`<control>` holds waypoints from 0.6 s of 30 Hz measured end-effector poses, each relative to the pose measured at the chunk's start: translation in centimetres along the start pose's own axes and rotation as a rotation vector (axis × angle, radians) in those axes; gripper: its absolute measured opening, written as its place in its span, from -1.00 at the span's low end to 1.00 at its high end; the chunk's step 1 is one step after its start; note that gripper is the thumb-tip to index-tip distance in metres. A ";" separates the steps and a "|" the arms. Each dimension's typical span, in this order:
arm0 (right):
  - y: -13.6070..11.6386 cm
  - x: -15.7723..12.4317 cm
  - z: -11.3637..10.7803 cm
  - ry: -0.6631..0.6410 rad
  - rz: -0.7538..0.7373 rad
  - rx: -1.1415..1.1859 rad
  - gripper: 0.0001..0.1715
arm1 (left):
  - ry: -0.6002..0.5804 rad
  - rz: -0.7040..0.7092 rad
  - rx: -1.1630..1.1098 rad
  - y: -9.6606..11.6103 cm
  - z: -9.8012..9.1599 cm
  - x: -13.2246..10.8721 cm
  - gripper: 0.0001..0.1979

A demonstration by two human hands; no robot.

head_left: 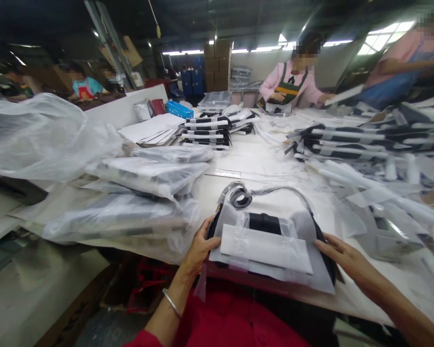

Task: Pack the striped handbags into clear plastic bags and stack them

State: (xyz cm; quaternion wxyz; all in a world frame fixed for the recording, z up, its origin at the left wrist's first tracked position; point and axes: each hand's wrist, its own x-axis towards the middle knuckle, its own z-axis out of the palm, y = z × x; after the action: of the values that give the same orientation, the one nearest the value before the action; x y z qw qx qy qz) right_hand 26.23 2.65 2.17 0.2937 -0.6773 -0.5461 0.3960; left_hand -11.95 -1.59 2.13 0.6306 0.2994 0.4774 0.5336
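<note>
A black handbag [264,222] lies at the table's near edge, its front covered by translucent wrapping sheet and a white padded strip [265,248] held with clear tape. Its wrapped strap [240,196] is coiled at the top left and arches over to the right side. My left hand [202,246] grips the bag's left side, thumb on the front sheet and fingers behind the edge. On the opposite side, my right hand [334,248] holds the right edge in the same way, its fingers partly hidden behind the bag.
Plastic-bagged packages [144,176] are piled on the left beside a large clear plastic bag [47,135]. Stacks of wrapped black bags [206,132] stand farther back, with more [347,140] at right. White foam strips [379,188] and film litter the right. Co-workers [292,82] stand across the table.
</note>
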 end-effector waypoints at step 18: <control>-3.0 -0.7 3.6 -0.054 0.170 0.382 -0.62 | 0.052 -0.110 -0.150 1.7 -0.4 2.4 -0.29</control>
State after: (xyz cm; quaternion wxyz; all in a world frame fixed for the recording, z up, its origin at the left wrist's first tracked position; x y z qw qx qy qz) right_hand 21.58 2.59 3.00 0.3674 -0.6420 -0.4099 0.5337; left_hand -13.02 1.06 2.78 0.6670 0.2108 0.4680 0.5400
